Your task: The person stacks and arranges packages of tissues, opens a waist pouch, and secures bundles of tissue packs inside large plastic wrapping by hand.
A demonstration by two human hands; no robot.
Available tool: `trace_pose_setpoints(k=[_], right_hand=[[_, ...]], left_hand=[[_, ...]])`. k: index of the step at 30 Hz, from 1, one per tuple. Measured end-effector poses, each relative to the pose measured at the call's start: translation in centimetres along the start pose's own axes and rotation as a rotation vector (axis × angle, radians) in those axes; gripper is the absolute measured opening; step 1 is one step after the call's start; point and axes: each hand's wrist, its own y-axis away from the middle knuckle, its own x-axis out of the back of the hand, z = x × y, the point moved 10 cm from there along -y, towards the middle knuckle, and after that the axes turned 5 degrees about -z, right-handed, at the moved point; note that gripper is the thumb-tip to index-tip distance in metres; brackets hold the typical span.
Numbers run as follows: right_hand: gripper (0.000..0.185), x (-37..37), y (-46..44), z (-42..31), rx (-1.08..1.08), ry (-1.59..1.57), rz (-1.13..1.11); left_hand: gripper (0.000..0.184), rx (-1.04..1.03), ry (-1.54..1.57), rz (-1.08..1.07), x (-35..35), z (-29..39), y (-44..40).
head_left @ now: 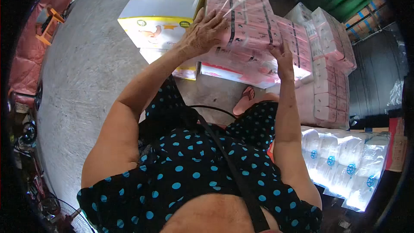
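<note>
A plastic-wrapped bundle of pink packs (252, 17) with dark printed bands lies on top of a stack in front of me. My left hand (205, 32) rests on the bundle's near left corner, its fingers spread over the wrap. At the near right edge of the same bundle is my right hand (282, 58), with fingers apart and the fingertips touching the side. Beneath it are more pink wrapped packs (246, 58). A white and yellow box (159, 28) stands directly left of the bundle.
Tall stacks of pink wrapped packs (330, 86) stand at the right. Clear bags with blue marks (340, 159) lie nearer on the right. Grey concrete floor (82, 73) extends left, with an orange stool (51, 26) and a fan (71, 215) by the edge.
</note>
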Motion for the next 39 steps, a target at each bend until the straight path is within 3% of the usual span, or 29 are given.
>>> trace_pose_setpoints(k=[3,7,15,17,18,21,23,25,27,29,30,33,39], right_hand=[[0.025,-2.2,-0.3,1.7,-0.006,0.001,-0.189],[0.023,-3.2,1.2,2.8,0.029,0.190,-0.230],[0.018,-2.8,-0.9,5.4,0.061,0.191,-0.140],[0.035,-2.7,-1.5,5.8,0.122,0.274,-0.159],[0.035,-1.7,-1.7,5.0,0.134,0.284,-0.142],[0.039,-1.2,-1.4,5.0,-0.037,0.186,-0.334],[0.021,3.9,-2.1,3.2,0.013,0.148,-0.056],[0.027,13.1,-4.4,5.7,0.153,0.133,0.221],[0.037,20.6,-4.9,3.2,0.224,0.309,0.525],[0.042,21.0,-3.1,-5.7,0.445,0.976,0.702],[0.042,21.6,-3.5,-6.9,0.446,0.977,0.700],[0.036,22.6,-7.2,-6.2,0.071,1.441,0.592],[0.022,26.6,-11.9,-2.8,0.049,1.596,0.473]], left_hand=[[0.057,0.021,-0.105,-0.023,0.0,-0.1,0.3],[0.055,0.060,-0.198,-0.055,-0.4,-0.5,1.0],[0.055,0.081,-0.179,0.014,-0.2,0.2,1.0],[0.054,0.078,-0.187,0.049,-0.1,0.7,0.6],[0.054,0.091,-0.149,0.056,-0.1,0.9,0.4],[0.054,0.119,-0.079,0.078,0.1,1.8,0.3],[0.049,0.000,0.149,0.079,0.2,4.1,0.0],[0.046,-0.030,0.170,0.096,0.4,4.9,-0.2],[0.040,-0.077,0.233,0.103,0.2,5.9,-0.4],[0.037,-0.081,0.262,0.127,0.1,6.5,-0.7],[0.033,-0.084,0.291,0.143,0.1,6.8,-0.9],[0.028,-0.105,0.352,0.160,-0.4,7.6,-1.3],[0.022,-0.133,0.442,0.172,-1.0,7.9,-1.5]])
